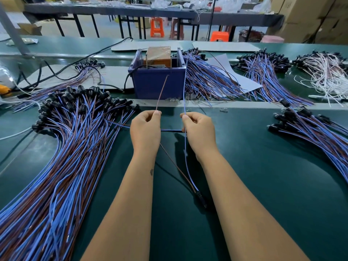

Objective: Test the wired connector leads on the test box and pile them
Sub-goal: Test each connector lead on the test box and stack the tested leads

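My left hand (pixel 146 129) pinches the brown wire (pixel 162 92) of one lead, and my right hand (pixel 199 131) pinches its blue wire (pixel 184 87). Both wire ends point up toward the blue test box (pixel 157 81), which holds an orange-brown unit (pixel 159 56). The brown tip sits in front of the box's front wall; the blue wire reaches its right rim. The two wires run down between my forearms to a black connector (pixel 201 198) lying on the green table.
A large pile of blue-and-brown leads (pixel 62 157) covers the table's left. More lead piles lie at the right (pixel 316 130) and behind the box (pixel 211 80). White leads (pixel 323 72) sit far right. Black cables (pixel 56 72) run at the left rear.
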{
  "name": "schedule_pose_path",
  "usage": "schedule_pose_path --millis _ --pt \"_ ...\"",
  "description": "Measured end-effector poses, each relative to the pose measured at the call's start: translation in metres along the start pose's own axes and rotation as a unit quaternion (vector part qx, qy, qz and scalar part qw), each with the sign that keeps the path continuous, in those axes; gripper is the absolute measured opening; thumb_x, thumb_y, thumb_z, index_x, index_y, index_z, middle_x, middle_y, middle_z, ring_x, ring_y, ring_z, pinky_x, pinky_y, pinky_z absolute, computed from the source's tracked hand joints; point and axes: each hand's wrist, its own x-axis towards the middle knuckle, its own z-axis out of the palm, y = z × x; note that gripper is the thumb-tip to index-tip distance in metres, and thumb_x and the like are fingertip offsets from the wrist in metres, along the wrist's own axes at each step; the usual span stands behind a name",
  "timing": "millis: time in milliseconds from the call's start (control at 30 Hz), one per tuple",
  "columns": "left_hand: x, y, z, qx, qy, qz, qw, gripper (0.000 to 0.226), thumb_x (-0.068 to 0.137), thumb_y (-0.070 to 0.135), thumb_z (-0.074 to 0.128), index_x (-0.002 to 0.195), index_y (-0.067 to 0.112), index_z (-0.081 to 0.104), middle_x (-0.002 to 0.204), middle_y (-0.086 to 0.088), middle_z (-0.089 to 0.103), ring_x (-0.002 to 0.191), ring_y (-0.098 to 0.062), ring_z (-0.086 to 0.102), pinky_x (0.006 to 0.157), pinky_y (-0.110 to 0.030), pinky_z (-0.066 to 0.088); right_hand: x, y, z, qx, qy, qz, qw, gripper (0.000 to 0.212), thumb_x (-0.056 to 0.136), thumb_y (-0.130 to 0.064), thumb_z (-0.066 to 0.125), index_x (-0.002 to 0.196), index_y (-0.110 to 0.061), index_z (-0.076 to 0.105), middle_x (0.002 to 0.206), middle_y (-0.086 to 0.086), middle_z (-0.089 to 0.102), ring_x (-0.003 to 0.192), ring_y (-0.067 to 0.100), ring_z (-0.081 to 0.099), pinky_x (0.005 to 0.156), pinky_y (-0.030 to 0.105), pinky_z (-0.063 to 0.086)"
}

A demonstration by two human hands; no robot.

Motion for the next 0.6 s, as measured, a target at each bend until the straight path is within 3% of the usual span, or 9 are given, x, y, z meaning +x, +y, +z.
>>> schedule_pose_path --millis 200,367,600 --pt "0.000 0.000 -0.003 -0.024 0.020 0.000 0.999 0.015 0.097 0.029 0.056 0.089 0.029 0.069 0.064 0.015 0.056 0.057 -0.003 0.048 0.059 -0.023 0.041 0.000 0.002 0.000 -0.006 -0.009 -0.007 1.000 0.025 0.094 -0.016 0.053 0.113 -0.013 0.069 0.060 -0.015 0.054 0.061 0.007 0.050 0.069 0.026 0.047" --pt "0.002 0.001 -0.005 -0.037 0.038 0.004 0.999 0.016 0.096 0.030 0.056 0.085 0.031 0.068 0.059 0.017 0.054 0.051 0.001 0.046 0.060 -0.023 0.043 0.001 0.001 0.000 -0.016 -0.021 -0.015 1.000 0.026 0.095 -0.015 0.052 0.116 -0.013 0.068 0.066 -0.014 0.057 0.064 0.007 0.052 0.071 0.026 0.049" --pt "0.013 -0.001 -0.008 -0.072 0.056 0.004 0.996 0.016 0.096 0.027 0.059 0.083 0.028 0.068 0.064 0.011 0.053 0.059 -0.009 0.046 0.065 -0.031 0.044 0.004 0.001 0.000 -0.023 -0.025 -0.016 0.999 0.024 0.094 -0.015 0.054 0.112 -0.015 0.070 0.063 -0.013 0.057 0.064 0.010 0.052 0.071 0.035 0.049"
